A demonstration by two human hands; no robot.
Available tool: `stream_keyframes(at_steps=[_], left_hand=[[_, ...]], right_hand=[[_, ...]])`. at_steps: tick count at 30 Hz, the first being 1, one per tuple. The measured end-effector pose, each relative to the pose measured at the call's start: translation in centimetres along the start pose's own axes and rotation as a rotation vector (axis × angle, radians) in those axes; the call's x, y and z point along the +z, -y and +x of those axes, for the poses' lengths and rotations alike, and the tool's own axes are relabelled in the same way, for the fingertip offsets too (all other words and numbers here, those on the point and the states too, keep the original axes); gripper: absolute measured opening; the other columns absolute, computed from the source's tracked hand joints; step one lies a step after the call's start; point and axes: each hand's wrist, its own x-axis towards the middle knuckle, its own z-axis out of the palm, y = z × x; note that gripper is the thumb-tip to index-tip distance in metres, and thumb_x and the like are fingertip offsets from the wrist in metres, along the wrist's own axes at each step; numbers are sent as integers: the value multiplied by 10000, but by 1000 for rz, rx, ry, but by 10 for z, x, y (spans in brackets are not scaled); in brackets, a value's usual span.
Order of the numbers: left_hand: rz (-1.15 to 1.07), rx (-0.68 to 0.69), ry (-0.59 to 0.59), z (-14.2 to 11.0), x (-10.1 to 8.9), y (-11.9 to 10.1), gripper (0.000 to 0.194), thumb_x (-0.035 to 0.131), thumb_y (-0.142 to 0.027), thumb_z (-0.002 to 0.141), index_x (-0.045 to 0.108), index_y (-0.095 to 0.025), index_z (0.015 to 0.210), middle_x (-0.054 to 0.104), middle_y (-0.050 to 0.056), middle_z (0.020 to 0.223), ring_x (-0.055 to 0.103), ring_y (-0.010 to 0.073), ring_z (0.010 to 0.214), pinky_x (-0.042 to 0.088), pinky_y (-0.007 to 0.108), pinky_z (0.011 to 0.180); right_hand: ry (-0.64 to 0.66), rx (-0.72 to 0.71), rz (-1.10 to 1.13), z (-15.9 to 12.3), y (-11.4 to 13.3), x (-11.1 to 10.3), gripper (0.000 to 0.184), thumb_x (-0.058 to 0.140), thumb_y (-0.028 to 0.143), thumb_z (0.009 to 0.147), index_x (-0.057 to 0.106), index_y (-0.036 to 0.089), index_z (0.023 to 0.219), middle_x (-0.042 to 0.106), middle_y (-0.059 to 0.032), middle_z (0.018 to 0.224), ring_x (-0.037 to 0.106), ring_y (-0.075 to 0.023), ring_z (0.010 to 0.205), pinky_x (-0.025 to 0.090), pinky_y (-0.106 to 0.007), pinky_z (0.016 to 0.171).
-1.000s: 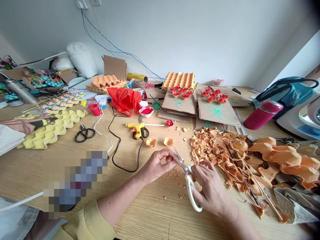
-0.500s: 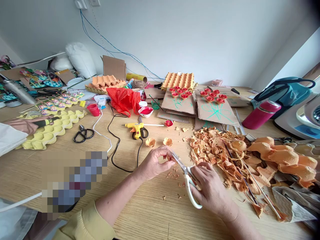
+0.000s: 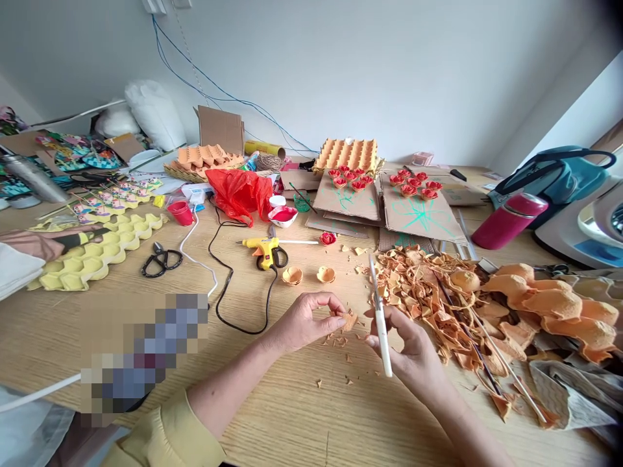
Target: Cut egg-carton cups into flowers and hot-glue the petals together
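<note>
My left hand (image 3: 314,321) pinches a small orange egg-carton piece (image 3: 349,320) between thumb and fingertips, low over the table. White-handled scissors (image 3: 381,324) are in my right hand (image 3: 406,340), turned edge-on with the blades pointing up and away, apart from the piece. Small orange scraps lie on the wood below. Just beyond my left hand stand two cut orange cups, a left cup (image 3: 293,275) and a right cup (image 3: 326,275). Behind them a yellow glue gun (image 3: 265,250) lies near a red paper flower (image 3: 328,239).
Orange egg-carton scraps (image 3: 413,279) heap up on the right, beside uncut carton cups (image 3: 549,298) and a pink bottle (image 3: 509,220). Red flowers stand on cardboard (image 3: 423,217) at the back. Black-handled scissors (image 3: 162,259) lie left; another person's hand rests by a yellow egg tray (image 3: 111,250).
The scissors have come away from the carton piece and swung upright and to the right in my right hand. My left hand has shifted slightly right and down, with the piece now showing.
</note>
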Motion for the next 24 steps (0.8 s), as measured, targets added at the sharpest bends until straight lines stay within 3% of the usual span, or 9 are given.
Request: stream_keyframes(at_steps=[4,7,14,19,24], left_hand=[[-27,-49,67,-3,5,-1,176,734,-264,783,650,-165,901,641,3,821,588,155,812,432,283,788],[-64,-114,120,-7,8,0,310,792,-275,743,600,-173,966,626,-9,827,591,150,807,436,289,796],[-217,-159,155,-6,10,4,405,787,-306,768,559,-184,1080,581,-19,810,587,142,795,435,295,790],[-344,-146,184,-9,20,11,757,828,-146,673,478,-262,1335,562,6,1019,606,163,948,470,319,878],[-541,-183,129,-9,26,15,703,808,-156,718,474,-246,1330,611,-2,964,611,126,876,467,279,832]], right_hand=[[-20,39,191,0,4,4,210,674,400,892,601,244,1014,651,-27,975,601,-203,905,458,-317,828],[17,69,302,0,4,10,252,696,375,884,582,258,1077,651,-18,1000,601,-201,941,456,-323,866],[100,123,462,-2,-2,21,279,705,375,889,541,251,1077,600,0,899,560,-174,811,457,-300,731],[21,140,509,-1,-5,20,307,700,410,893,525,260,1096,575,6,912,537,-155,792,438,-278,696],[-25,130,471,-1,-2,20,333,715,410,875,533,255,1107,577,2,893,548,-159,780,437,-271,669]])
